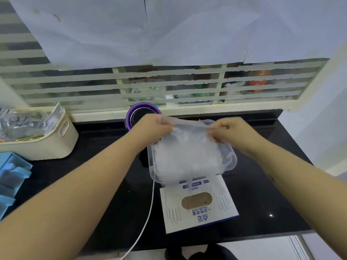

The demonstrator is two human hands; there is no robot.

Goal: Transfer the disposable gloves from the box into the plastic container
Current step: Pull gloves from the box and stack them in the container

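A clear plastic container (pixel 231 160) stands on the black counter, filled with a heap of thin clear disposable gloves (pixel 187 156). My left hand (pixel 152 126) and my right hand (pixel 230 130) each pinch one end of the top glove and hold it stretched over the far side of the container. The white glove box (pixel 199 205) lies flat just in front of the container, its oval opening facing up; brown card shows through the opening.
A cream basket (pixel 48 141) with packets stands at the left, blue boxes (pixel 11 177) beside it. A purple round device (pixel 143 114) sits behind the container. A white cable (pixel 148 218) runs to the counter's front edge. Slatted window behind.
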